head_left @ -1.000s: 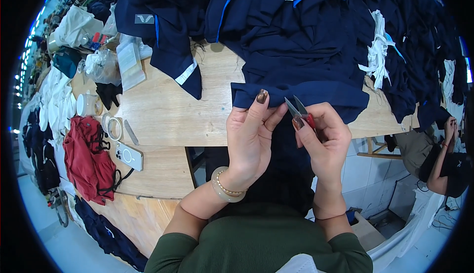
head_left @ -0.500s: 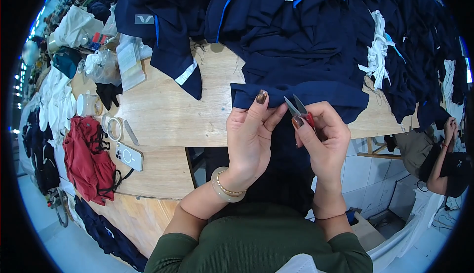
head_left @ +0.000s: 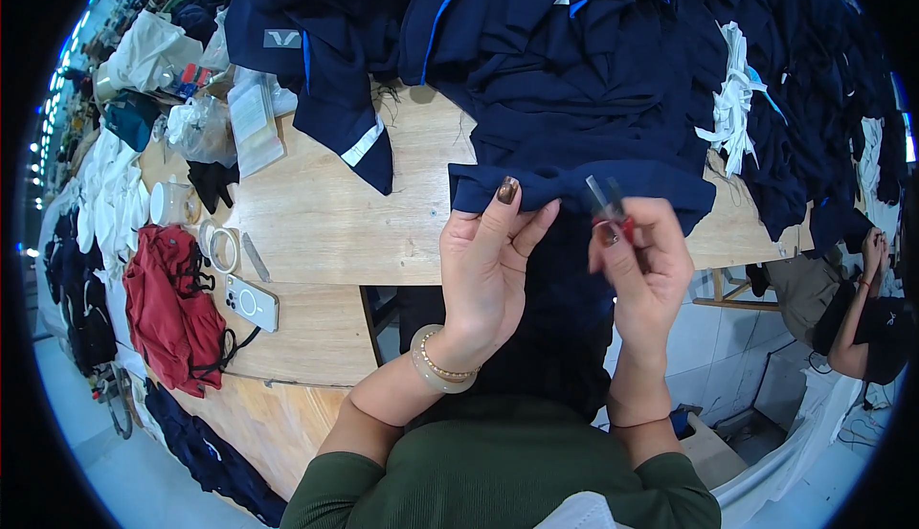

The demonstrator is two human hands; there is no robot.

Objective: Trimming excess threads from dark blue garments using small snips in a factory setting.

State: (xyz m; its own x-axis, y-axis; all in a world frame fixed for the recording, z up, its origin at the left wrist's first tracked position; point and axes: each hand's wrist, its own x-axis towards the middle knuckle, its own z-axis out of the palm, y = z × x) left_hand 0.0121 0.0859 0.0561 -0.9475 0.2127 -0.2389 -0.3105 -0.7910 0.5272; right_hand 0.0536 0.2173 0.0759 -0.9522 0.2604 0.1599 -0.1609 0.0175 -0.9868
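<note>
A dark navy garment (head_left: pixel 661 181) lies along the table's near edge, its folded hem towards me. My left hand (head_left: pixel 493 256) pinches that hem between thumb and fingers, near the hem's left end. In my right hand (head_left: pixel 646 261) is a small pair of thread snips (head_left: pixel 613 215) with red grips. Their blades point up over the hem, a little apart from my left fingertips, and are smeared by motion. Whether the blades touch the cloth I cannot tell.
More navy garments (head_left: pixel 574 60) are heaped across the far side. White fabric strips (head_left: pixel 734 98) lie on the right. Leftward on the wooden table (head_left: pixel 325 232) are a phone (head_left: pixel 252 303), tape rolls (head_left: pixel 224 249) and red cloth (head_left: pixel 172 309). Another person (head_left: pixel 866 328) sits at far right.
My right hand has moved the snips to the right, away from my left fingertips. The left hand keeps its hold on the hem in the same place.
</note>
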